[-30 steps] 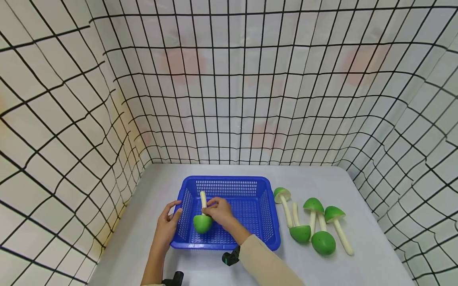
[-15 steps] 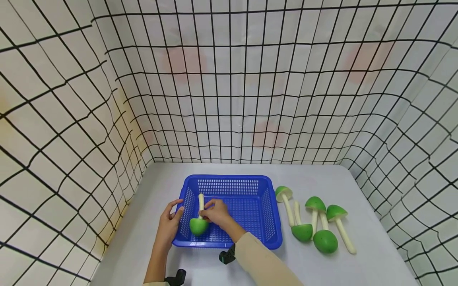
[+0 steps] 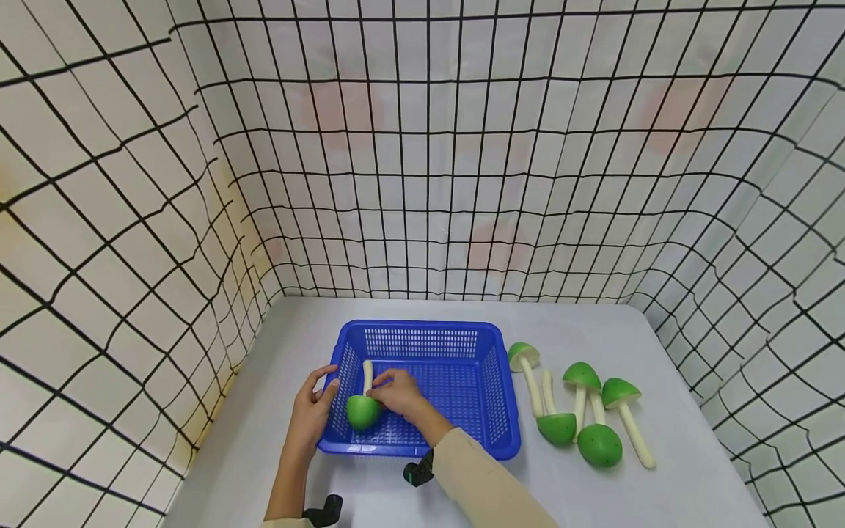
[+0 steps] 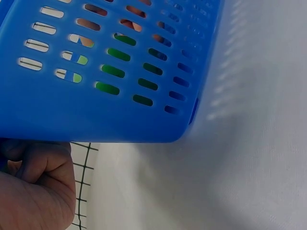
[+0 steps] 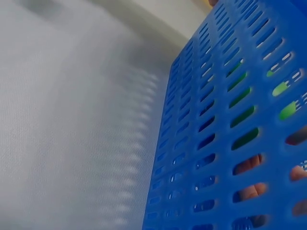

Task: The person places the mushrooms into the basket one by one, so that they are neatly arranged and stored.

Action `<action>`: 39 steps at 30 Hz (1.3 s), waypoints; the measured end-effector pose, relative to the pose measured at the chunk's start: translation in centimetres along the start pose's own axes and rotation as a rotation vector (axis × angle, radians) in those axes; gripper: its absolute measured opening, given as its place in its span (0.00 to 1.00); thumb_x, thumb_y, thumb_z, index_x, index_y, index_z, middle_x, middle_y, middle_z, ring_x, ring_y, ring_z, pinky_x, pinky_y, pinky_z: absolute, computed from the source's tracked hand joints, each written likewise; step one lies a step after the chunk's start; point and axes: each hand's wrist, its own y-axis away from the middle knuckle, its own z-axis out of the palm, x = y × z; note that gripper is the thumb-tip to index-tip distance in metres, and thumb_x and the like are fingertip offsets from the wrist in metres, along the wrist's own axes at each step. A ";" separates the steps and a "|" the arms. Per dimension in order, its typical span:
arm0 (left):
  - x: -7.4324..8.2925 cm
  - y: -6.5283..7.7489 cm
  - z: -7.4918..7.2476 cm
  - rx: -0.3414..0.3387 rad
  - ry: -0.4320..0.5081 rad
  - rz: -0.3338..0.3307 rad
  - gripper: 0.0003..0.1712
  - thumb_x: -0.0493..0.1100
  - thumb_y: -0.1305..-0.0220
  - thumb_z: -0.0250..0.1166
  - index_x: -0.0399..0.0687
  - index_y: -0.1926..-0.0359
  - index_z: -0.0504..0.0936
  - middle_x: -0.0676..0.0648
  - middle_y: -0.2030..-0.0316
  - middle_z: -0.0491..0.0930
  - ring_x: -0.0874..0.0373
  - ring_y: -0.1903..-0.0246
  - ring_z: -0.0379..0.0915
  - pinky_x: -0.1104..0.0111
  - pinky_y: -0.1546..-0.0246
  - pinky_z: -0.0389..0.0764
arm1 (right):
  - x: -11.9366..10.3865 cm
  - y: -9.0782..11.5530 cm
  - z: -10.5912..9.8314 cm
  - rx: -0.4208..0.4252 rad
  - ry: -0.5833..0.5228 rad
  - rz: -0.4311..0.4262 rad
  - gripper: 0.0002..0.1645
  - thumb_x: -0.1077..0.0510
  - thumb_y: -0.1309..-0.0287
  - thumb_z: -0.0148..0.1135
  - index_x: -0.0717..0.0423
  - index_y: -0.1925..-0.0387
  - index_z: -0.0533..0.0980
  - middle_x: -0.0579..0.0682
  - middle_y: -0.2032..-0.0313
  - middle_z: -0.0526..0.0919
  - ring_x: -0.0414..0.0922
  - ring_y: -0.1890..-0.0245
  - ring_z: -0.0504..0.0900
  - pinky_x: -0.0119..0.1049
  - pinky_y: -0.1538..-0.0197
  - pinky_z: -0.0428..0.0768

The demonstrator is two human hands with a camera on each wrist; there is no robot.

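In the head view a blue perforated plastic basket (image 3: 462,392) stands on the white table. A toy mushroom (image 3: 362,413) with a green cap and cream stem lies inside it near the left wall, its stem pointing away. My right hand (image 3: 401,394) reaches over the basket's near rim and pinches that stem just above the cap. At the left rim my left hand (image 3: 310,411) grips the basket, fingers on the edge. Through the wall slots in the right wrist view, the green cap (image 5: 245,138) and right fingers (image 5: 253,190) show in part; the left wrist view shows the basket's wall (image 4: 96,120).
Right of the basket lie several more green-capped mushrooms (image 3: 599,445) on the white tabletop (image 3: 667,411), some overlapping. Black wire mesh (image 3: 439,176) over white cloth surrounds the table at the back and both sides.
My right hand has shifted the mushroom a little leftward, closer to the basket's left wall. The left hand stays on the rim. The head view has drifted slightly.
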 end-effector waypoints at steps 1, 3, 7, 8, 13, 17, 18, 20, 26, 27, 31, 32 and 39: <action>0.0 0.0 0.0 -0.002 -0.002 0.003 0.24 0.56 0.23 0.58 0.64 0.30 0.71 0.30 0.42 0.81 0.41 0.51 0.85 0.53 0.54 0.88 | 0.0 0.0 -0.1 -0.003 0.001 -0.003 0.13 0.59 0.41 0.73 0.60 0.57 0.82 0.51 0.68 0.88 0.42 0.72 0.84 0.38 0.63 0.86; 0.0 -0.1 0.1 -0.005 -0.008 0.010 0.24 0.55 0.23 0.58 0.63 0.30 0.71 0.30 0.42 0.81 0.41 0.51 0.85 0.53 0.54 0.88 | 0.0 0.1 -0.2 -0.009 -0.006 0.001 0.13 0.58 0.40 0.73 0.59 0.57 0.82 0.51 0.69 0.87 0.42 0.71 0.84 0.39 0.62 0.85; 0.0 -0.1 0.2 -0.008 -0.016 0.018 0.24 0.55 0.23 0.58 0.63 0.30 0.71 0.30 0.43 0.81 0.44 0.53 0.85 0.55 0.56 0.88 | -0.1 0.3 -0.3 -0.003 -0.006 0.004 0.12 0.56 0.38 0.71 0.59 0.57 0.83 0.50 0.69 0.87 0.42 0.71 0.82 0.38 0.62 0.85; 0.1 -0.1 0.3 -0.008 -0.017 0.020 0.24 0.55 0.23 0.58 0.63 0.30 0.71 0.30 0.43 0.82 0.45 0.53 0.85 0.56 0.56 0.88 | -0.1 0.3 -0.4 0.000 -0.009 0.005 0.12 0.55 0.38 0.71 0.59 0.57 0.83 0.50 0.69 0.86 0.42 0.71 0.82 0.39 0.62 0.85; 0.1 0.0 0.4 -0.013 -0.014 0.016 0.24 0.56 0.23 0.58 0.63 0.30 0.71 0.31 0.44 0.82 0.47 0.55 0.85 0.57 0.58 0.88 | -0.3 0.6 -0.5 0.008 -0.015 0.003 0.13 0.53 0.35 0.68 0.59 0.57 0.83 0.49 0.67 0.85 0.41 0.70 0.81 0.39 0.61 0.85; 0.0 0.2 0.3 -0.016 -0.007 0.005 0.24 0.56 0.22 0.57 0.63 0.30 0.71 0.30 0.44 0.82 0.47 0.56 0.84 0.58 0.58 0.87 | -0.4 0.8 -0.6 0.009 -0.012 -0.013 0.12 0.54 0.36 0.67 0.59 0.57 0.83 0.49 0.66 0.85 0.41 0.70 0.80 0.35 0.64 0.82; 0.0 0.3 0.3 -0.016 -0.003 0.006 0.24 0.56 0.22 0.57 0.63 0.30 0.71 0.30 0.44 0.82 0.47 0.56 0.84 0.58 0.58 0.87 | -0.4 0.8 -0.7 0.013 -0.007 -0.020 0.12 0.54 0.36 0.67 0.59 0.57 0.84 0.49 0.66 0.85 0.41 0.70 0.80 0.33 0.65 0.81; 0.1 0.3 0.2 -0.018 0.001 0.008 0.24 0.57 0.22 0.57 0.63 0.30 0.71 0.30 0.44 0.82 0.46 0.56 0.84 0.58 0.59 0.87 | -0.4 0.8 -0.7 0.024 0.001 -0.035 0.12 0.54 0.36 0.67 0.59 0.58 0.84 0.49 0.66 0.85 0.40 0.69 0.79 0.32 0.65 0.79; 0.0 0.5 -0.3 -0.013 -0.018 -0.010 0.25 0.58 0.22 0.56 0.63 0.29 0.70 0.31 0.42 0.81 0.47 0.55 0.84 0.59 0.59 0.86 | -0.1 1.0 -0.8 0.041 0.037 -0.054 0.11 0.53 0.37 0.67 0.57 0.58 0.84 0.48 0.67 0.83 0.41 0.69 0.78 0.32 0.66 0.76; 0.0 0.5 -0.4 -0.012 -0.020 -0.016 0.25 0.58 0.22 0.56 0.63 0.29 0.70 0.31 0.42 0.80 0.47 0.55 0.84 0.59 0.59 0.86 | -0.1 1.1 -0.8 0.040 0.043 -0.056 0.11 0.53 0.37 0.67 0.56 0.58 0.84 0.48 0.68 0.83 0.41 0.69 0.78 0.32 0.67 0.76; 0.0 0.6 -0.5 -0.015 -0.018 -0.022 0.26 0.58 0.23 0.57 0.63 0.29 0.69 0.30 0.42 0.80 0.47 0.55 0.84 0.58 0.59 0.87 | -0.1 1.4 -1.1 0.038 0.028 -0.075 0.11 0.54 0.38 0.68 0.57 0.59 0.84 0.48 0.68 0.83 0.41 0.69 0.78 0.32 0.66 0.75; 0.0 0.5 -0.5 -0.016 -0.017 -0.022 0.26 0.58 0.23 0.57 0.63 0.29 0.69 0.30 0.42 0.80 0.46 0.55 0.84 0.58 0.59 0.87 | -0.1 1.4 -1.2 0.038 0.023 -0.081 0.11 0.54 0.39 0.68 0.57 0.59 0.84 0.48 0.68 0.84 0.41 0.69 0.78 0.32 0.66 0.75; 0.2 0.4 -0.1 -0.022 -0.003 -0.009 0.26 0.57 0.23 0.57 0.62 0.29 0.69 0.29 0.41 0.79 0.45 0.54 0.84 0.57 0.58 0.87 | -0.3 1.9 -2.2 0.026 -0.002 -0.115 0.11 0.55 0.38 0.68 0.58 0.59 0.84 0.48 0.66 0.85 0.41 0.67 0.79 0.32 0.63 0.77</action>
